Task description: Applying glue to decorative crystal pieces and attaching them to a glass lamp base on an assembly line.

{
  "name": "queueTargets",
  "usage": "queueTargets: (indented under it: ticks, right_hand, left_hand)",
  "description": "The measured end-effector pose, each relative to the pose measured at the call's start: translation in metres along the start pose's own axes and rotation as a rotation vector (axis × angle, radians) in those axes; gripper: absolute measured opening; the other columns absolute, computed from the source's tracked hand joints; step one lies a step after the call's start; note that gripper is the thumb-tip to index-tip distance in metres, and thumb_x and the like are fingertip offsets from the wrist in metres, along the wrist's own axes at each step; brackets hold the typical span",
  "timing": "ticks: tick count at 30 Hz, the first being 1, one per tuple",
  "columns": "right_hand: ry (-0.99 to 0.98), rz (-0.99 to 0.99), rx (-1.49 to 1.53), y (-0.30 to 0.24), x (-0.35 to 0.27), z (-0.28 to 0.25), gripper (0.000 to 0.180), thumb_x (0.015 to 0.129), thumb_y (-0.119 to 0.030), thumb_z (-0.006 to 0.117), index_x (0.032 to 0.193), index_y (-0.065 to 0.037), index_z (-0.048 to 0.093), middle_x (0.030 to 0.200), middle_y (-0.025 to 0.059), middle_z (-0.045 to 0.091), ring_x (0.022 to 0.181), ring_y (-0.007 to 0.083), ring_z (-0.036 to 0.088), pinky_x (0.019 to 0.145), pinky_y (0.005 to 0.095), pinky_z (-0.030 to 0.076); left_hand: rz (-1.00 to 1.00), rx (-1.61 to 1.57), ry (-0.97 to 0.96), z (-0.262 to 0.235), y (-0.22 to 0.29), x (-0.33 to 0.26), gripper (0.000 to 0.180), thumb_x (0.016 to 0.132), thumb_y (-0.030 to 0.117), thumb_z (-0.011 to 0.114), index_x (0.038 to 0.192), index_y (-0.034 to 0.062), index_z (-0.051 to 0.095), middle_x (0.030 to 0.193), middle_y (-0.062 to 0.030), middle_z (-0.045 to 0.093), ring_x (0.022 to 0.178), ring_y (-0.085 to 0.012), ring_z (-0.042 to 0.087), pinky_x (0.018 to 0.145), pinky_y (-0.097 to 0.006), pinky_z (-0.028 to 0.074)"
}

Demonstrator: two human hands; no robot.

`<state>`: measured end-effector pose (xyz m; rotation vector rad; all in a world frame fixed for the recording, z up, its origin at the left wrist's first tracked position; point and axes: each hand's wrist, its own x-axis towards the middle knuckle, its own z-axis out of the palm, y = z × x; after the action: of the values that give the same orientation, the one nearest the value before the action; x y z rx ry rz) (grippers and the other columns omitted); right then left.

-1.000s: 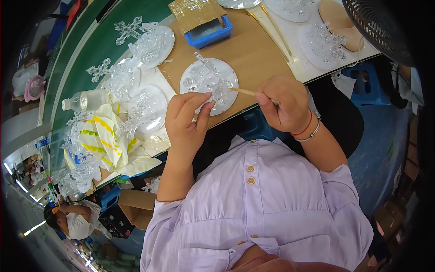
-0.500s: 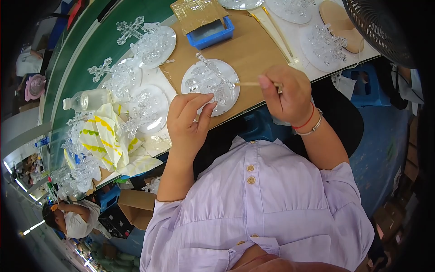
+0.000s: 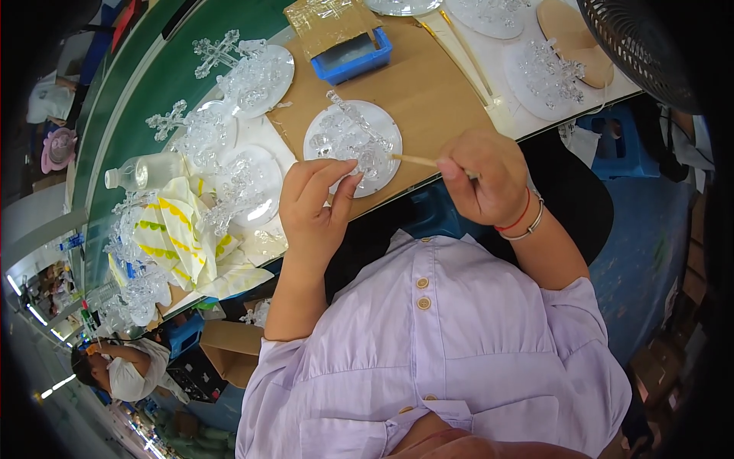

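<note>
On a brown cardboard sheet lies a round, clear disc [image 3: 388, 170] carrying a clear plastic cross ornament [image 3: 348, 136]. My left hand [image 3: 317, 199] is at the disc's near-left edge, thumb and forefinger brought together in a pinch; whatever sits between them is too small to make out. In my right hand [image 3: 483, 176] is a thin wooden stick [image 3: 415, 159], gripped between thumb and fingers. It points left, its tip close to the disc's right side and the ornament. Whether the tip touches anything cannot be told.
Several discs with clear crosses [image 3: 256, 80] stand at the left, beside a clear bottle [image 3: 145, 171] and a crumpled yellow-and-white wrapper [image 3: 180, 229]. Beyond the disc is a blue tray [image 3: 352, 61] with a cardboard flap. Thin brushes [image 3: 466, 52] and a fan [image 3: 638, 46] are at the right.
My right hand has moved slightly down, and the stick's tip has shifted down along the disc's right side. My left hand keeps its pinch at nearly the same place.
</note>
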<state>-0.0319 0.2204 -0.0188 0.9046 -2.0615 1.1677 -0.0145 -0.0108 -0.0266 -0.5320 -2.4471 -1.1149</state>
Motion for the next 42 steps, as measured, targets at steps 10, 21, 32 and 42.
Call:
queueTargets:
  ticks: [10,21,32,42]
  right_hand:
    - [0.071,-0.009,-0.103,0.026,0.016,0.011,0.013,0.086,-0.002,0.065,0.088,-0.001,0.052,0.069,0.0102,0.058,0.051,0.0247,0.054,0.048,0.0315,0.043]
    - [0.045,-0.014,-0.037,0.013,0.006,0.006,0.011,0.086,-0.002,0.064,0.085,-0.002,0.053,0.067,0.0106,0.057,0.053,0.026,0.054,0.048,0.0317,0.043]
    - [0.008,-0.027,-0.066,-0.023,-0.001,0.002,0.01,0.086,0.0,0.063,0.084,-0.002,0.053,0.068,0.0116,0.06,0.054,0.0264,0.057,0.05,0.0305,0.044]
    - [0.021,-0.031,-0.143,-0.069,-0.02,-0.034,0.006,0.091,-0.004,0.057,0.088,-0.001,0.053,0.071,0.0116,0.062,0.055,0.0219,0.057,0.051,0.0281,0.044]
  left_hand:
    - [-0.008,0.004,-0.035,-0.001,0.001,-0.002,0.021,0.075,0.001,0.076,0.094,0.0042,0.069,0.087,-0.0082,0.065,0.079,-0.0201,0.061,0.069,-0.028,0.049]
    - [-0.036,-0.028,0.046,-0.019,-0.001,0.026,0.017,0.078,0.001,0.072,0.094,0.0041,0.069,0.092,-0.0105,0.066,0.084,-0.0246,0.062,0.075,-0.031,0.048]
    - [0.31,0.238,-0.239,-0.022,0.003,0.078,0.038,0.08,-0.004,0.064,0.114,0.0141,0.064,0.119,-0.0069,0.062,0.106,-0.0298,0.059,0.09,-0.037,0.049]
    - [0.291,0.246,-0.597,-0.03,0.013,0.096,0.021,0.082,0.007,0.067,0.103,0.009,0.066,0.103,-0.0086,0.066,0.088,-0.0302,0.064,0.075,-0.038,0.051]
